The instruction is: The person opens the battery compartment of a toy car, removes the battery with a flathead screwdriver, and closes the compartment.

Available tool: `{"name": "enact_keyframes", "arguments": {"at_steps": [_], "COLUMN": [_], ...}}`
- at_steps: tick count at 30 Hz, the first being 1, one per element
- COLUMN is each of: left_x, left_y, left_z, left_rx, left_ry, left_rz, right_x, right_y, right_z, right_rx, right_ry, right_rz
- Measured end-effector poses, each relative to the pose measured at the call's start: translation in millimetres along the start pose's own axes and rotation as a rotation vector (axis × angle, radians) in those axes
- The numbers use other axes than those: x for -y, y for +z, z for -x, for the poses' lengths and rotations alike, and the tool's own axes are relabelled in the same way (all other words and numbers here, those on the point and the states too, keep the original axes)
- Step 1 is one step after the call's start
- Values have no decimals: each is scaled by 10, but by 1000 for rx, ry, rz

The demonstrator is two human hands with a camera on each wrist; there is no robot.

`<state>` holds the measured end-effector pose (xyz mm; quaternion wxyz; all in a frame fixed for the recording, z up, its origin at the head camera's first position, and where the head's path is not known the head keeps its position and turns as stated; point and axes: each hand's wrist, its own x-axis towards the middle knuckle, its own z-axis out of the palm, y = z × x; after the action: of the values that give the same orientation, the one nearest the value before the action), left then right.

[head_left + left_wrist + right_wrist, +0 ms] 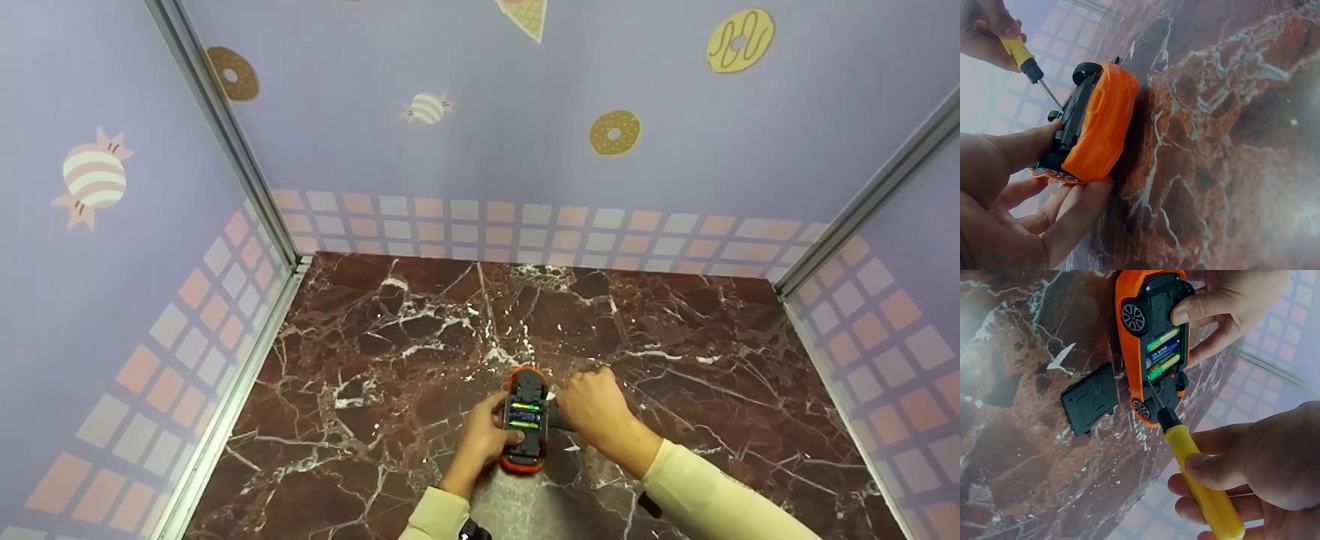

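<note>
An orange toy car (1129,354) lies upside down with its black underside facing up. Its battery compartment is uncovered, showing green-yellow and dark blue batteries (1162,354). My left hand (480,435) grips the car by its side, thumb on the underside and fingers beneath the body. In my right hand (596,405) is a screwdriver (1182,444) with a yellow handle, held between thumb and fingers. The screwdriver's metal tip reaches the compartment's edge, beside an end battery. A black battery cover (1092,399) lies on the table beside the car.
The dark red marble-patterned tabletop (375,420) has white veins and stands between purple panels. A back wall (510,150) printed with sweets and pink and white squares closes the far side. Metal strips (225,112) line the corners.
</note>
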<state>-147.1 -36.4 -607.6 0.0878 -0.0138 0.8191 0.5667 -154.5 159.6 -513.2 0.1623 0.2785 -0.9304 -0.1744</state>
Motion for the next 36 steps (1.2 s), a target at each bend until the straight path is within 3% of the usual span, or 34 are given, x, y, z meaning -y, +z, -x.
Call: {"name": "enact_keyframes", "arguments": {"at_steps": [9,17,24,31,36], "left_x": [20,24,37,57,59], "left_y": [14,-1,-27,-23,-21], "left_z": [13,34,22,17,0], "left_rx": [18,13,12,4,13], "left_ry": [8,-4,6,-5,-10], "left_rz": [72,59,98,86,97], "right_x": [-138,-254,-260,-277,-251], "right_y": [99,364,562,716,825], "right_z": [167,366,481,563,583], "right_rx": [58,29,73,91,35], "right_ry": [87,152,236,241,218], "right_rz": [-198,-350,-510,-669,-732]}}
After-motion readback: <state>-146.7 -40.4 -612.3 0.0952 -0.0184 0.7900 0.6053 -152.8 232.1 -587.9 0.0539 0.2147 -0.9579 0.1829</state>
